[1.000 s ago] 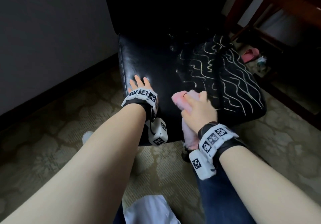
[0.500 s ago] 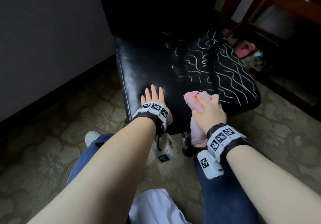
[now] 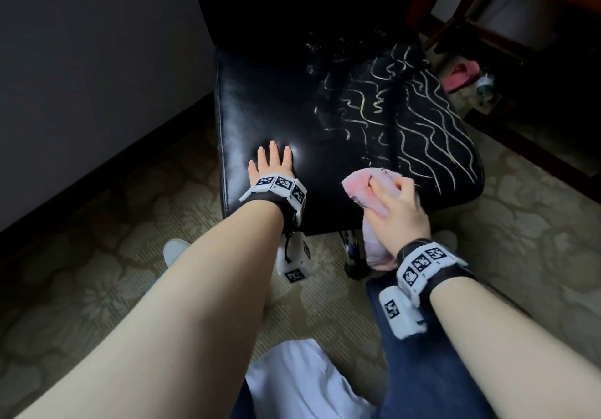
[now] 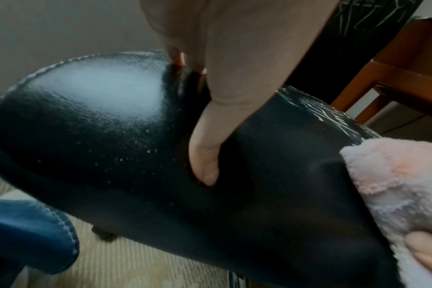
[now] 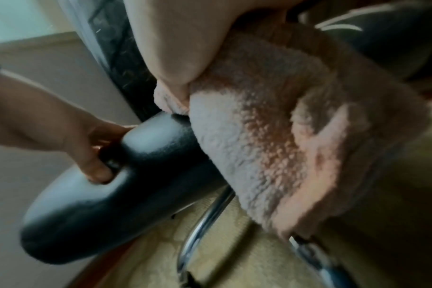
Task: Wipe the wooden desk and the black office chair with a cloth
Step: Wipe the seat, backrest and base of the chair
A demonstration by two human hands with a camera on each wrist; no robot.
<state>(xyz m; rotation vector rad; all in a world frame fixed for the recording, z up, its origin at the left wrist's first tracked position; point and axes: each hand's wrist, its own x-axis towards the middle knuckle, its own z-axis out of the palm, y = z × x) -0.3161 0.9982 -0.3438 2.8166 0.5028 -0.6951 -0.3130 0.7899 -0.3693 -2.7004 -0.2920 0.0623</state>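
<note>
The black office chair's seat fills the middle of the head view, with pale wavy scribbles across its right half. My left hand lies on the seat's front left, fingers straight on top, thumb pressed against the front edge. My right hand grips a fluffy pink cloth and holds it against the seat's front edge; the cloth hangs down over the edge. The seat's leather looks glossy near my left hand.
The wooden desk's legs stand at the back right with pink slippers and a small bottle beneath. A grey wall runs along the left. Patterned carpet surrounds the chair. A chrome chair leg sits under the seat.
My right hand with the cloth has stayed at the seat's front edge, shifting slightly. The left hand keeps resting on the seat. The head view has shifted a little.
</note>
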